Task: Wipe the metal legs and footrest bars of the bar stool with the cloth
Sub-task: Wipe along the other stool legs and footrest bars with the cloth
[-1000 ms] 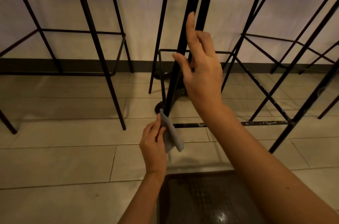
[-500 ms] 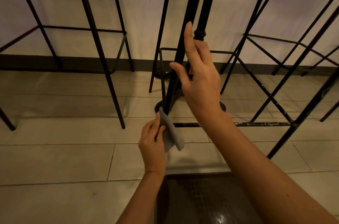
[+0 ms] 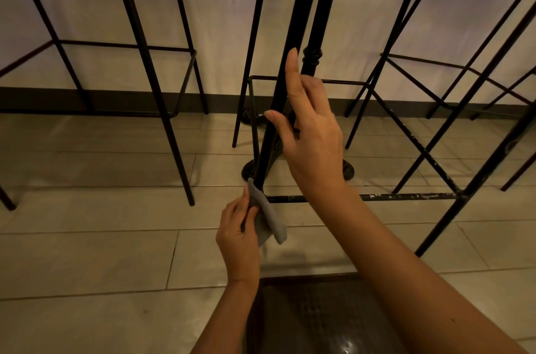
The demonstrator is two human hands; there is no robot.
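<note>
The bar stool's near leg (image 3: 285,86) is a thin black metal rod, slanting from the top of the view down toward the tiled floor. From its lower part the footrest bar (image 3: 406,196) runs level to the right, black with pale scuffs and chipped paint, meeting the next slanted leg (image 3: 478,179) at the corner. The cloth (image 3: 268,216) is small and grey, folded, wrapped against the leg right at the joint with the bar, its loose end hanging down to the right.
</note>
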